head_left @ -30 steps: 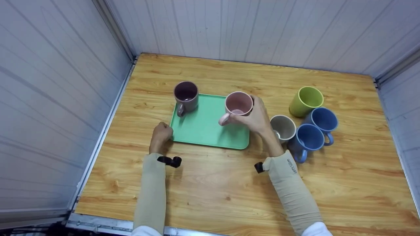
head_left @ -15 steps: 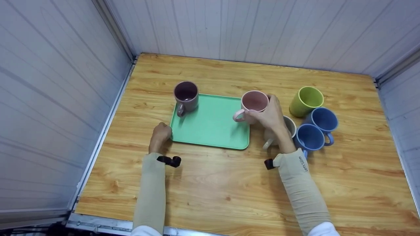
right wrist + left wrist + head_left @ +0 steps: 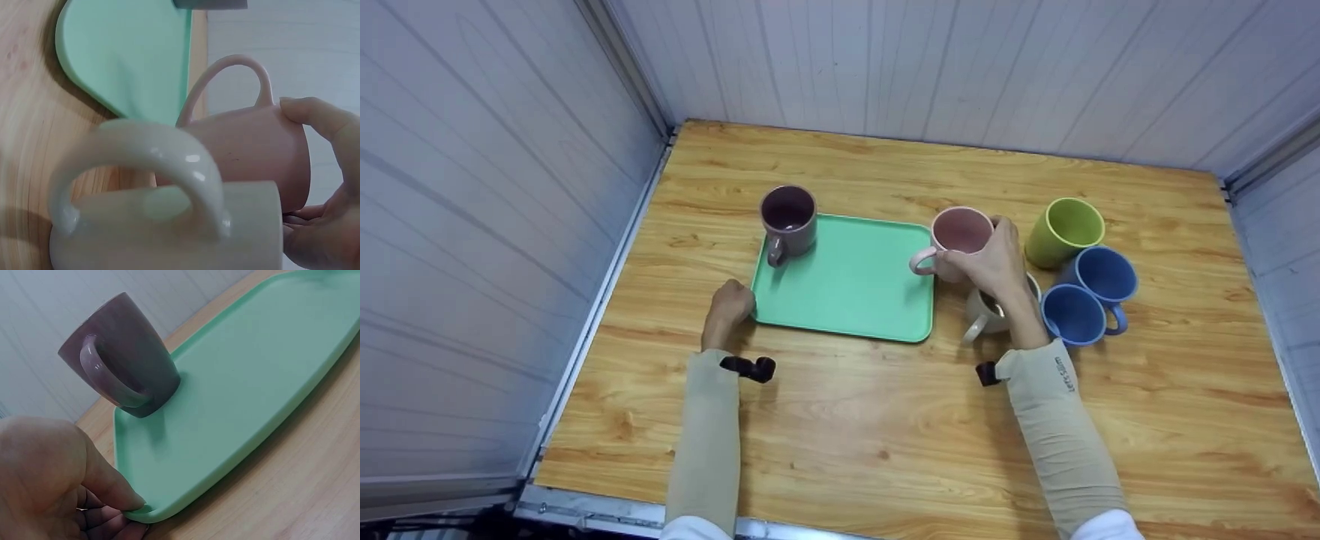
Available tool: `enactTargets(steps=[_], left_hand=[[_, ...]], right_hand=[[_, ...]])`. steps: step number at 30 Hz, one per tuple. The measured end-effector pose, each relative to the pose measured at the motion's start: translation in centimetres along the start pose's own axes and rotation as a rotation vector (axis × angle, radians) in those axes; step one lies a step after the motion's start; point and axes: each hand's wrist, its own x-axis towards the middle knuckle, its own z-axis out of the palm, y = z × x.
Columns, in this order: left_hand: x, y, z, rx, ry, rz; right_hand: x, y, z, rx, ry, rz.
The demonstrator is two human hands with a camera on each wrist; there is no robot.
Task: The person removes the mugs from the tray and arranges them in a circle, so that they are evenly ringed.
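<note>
My left hand (image 3: 730, 303) pinches the near left corner of a green tray (image 3: 847, 285); in the left wrist view the thumb lies over its rim (image 3: 169, 512) with the fingers curled below. A dark purple mug (image 3: 793, 232) stands on the tray's far left corner, handle toward me. My right hand (image 3: 997, 259) grips a pink mug (image 3: 960, 232) by its upper side, thumb at the front and fingers behind. The pink mug overlaps the tray's right edge in the head view, its handle pointing left. Below my right hand stands a cream mug (image 3: 986, 315), partly hidden by the wrist.
Two blue mugs (image 3: 1072, 315) stand side by side to the right of the cream mug. Behind them is a yellow-green mug (image 3: 1061, 232). White panel walls (image 3: 840, 67) border the wooden table (image 3: 840, 420) at the back and sides.
My right hand has carried the pink mug rightward from above the tray to its right edge. My left hand has stayed at the tray corner.
</note>
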Motion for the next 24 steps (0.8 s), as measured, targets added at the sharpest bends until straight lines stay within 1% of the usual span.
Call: enactTargets(steps=[6,10,12,17,19,24], left_hand=[[0.0,0.0,0.0,-0.013,-0.005,-0.008],[-0.1,-0.1,0.0,-0.032,-0.007,-0.027],[-0.1,-0.1,0.1,-0.041,-0.004,-0.037],[-0.2,-0.2,0.1,-0.029,0.012,-0.016],[-0.3,-0.2,0.2,-0.025,0.015,-0.002],[-0.3,-0.1,0.2,-0.027,0.027,0.011]], right_hand=[[0.0,0.6,-0.1,-0.053,-0.013,0.023],[-0.1,1.1,-0.1,-0.076,-0.024,0.054],[-0.1,1.4,0.0,-0.078,-0.015,0.064],[-0.1,1.8,0.1,-0.077,0.017,0.074],[-0.2,1.8,0.1,-0.080,0.025,0.069],[-0.1,1.9,0.2,-0.087,0.043,0.051]])
